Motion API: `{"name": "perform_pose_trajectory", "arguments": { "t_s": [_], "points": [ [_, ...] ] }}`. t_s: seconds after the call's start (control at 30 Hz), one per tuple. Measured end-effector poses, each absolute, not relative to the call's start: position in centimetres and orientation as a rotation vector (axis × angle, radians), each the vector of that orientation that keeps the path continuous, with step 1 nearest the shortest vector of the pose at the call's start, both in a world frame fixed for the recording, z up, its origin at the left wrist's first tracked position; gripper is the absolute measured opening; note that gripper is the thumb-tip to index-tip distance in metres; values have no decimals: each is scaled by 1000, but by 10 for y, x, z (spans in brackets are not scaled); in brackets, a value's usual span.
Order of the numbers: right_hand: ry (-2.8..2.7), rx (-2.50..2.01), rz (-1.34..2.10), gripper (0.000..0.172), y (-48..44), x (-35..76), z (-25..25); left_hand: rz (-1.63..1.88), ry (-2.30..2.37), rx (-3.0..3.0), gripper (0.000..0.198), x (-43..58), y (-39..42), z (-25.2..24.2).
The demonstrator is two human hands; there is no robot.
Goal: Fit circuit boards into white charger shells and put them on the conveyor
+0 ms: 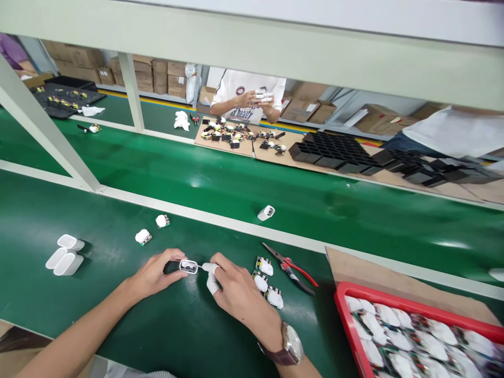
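On my feed, the left hand (157,273) pinches a small white shell (188,266) between thumb and forefinger, holding it just above the green bench (177,331). The right hand (236,291) closes on the shell's right end with the thumb and a forefinger that wears a white finger cot (211,279). I cannot make out exactly what sits between those fingertips. A wristwatch (290,346) shows on the right wrist. Just right of that hand lie three white-topped circuit pieces (265,282), and beyond them red-handled pliers (292,269). A red tray (340,307) full of similar pieces stands at the right edge. Well to the left sit three empty white housings (65,255).
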State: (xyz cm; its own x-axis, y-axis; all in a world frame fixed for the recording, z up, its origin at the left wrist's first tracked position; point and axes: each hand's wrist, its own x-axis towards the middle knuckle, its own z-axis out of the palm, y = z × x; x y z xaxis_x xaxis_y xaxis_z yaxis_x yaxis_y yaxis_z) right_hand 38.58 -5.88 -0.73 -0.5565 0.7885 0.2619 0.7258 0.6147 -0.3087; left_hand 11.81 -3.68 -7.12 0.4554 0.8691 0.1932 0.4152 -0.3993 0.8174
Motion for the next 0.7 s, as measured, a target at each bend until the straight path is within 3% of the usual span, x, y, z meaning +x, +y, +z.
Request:
{"name": "perform_pose_trajectory", "arguments": {
  "t_s": [0.7],
  "points": [
    [-2180,-1250,533,26,-55,397,-11,807,1050,2078,37,116,-37,-72]
  ]
}}
